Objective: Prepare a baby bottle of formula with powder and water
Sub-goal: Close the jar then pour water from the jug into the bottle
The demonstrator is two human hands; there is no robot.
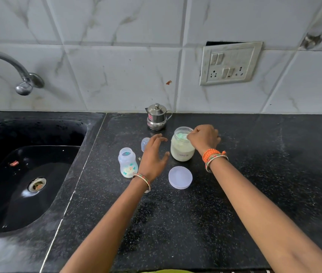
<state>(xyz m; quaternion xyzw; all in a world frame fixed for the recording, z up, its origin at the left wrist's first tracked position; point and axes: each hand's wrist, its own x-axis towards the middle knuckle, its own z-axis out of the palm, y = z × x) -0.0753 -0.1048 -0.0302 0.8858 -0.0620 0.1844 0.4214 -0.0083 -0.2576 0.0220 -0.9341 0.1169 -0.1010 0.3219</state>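
A: How is the counter [235, 203] laid out around the edges?

B: The sink [28, 174] takes up the left side, its rim running along the counter's left edge, with a tap [23, 83] on the wall above it. The tiled wall closes the far edge, and a switchboard [230, 63] sits on it to the right. The widest bare stretches of counter are on the right and across the near side, under the two forearms.

A: And the containers?

B: The baby bottle [128, 162] stands upright and uncapped near the sink side; how full it is I cannot tell. Its clear cap [145, 144] lies just beyond it, partly behind the left hand [152, 154]. The powder jar [181, 146] stands open to the right, holding pale powder most of the way up, with something green at the mouth. The jar's lid [180, 177] lies flat on the near side of it. A small steel pot [157, 117] with its lid on stands by the far wall.

A: The hands?

B: The left hand hovers between bottle and jar, fingers spread, holding nothing. The right hand [204, 137] is at the jar's mouth with fingers curled; what they pinch I cannot tell.
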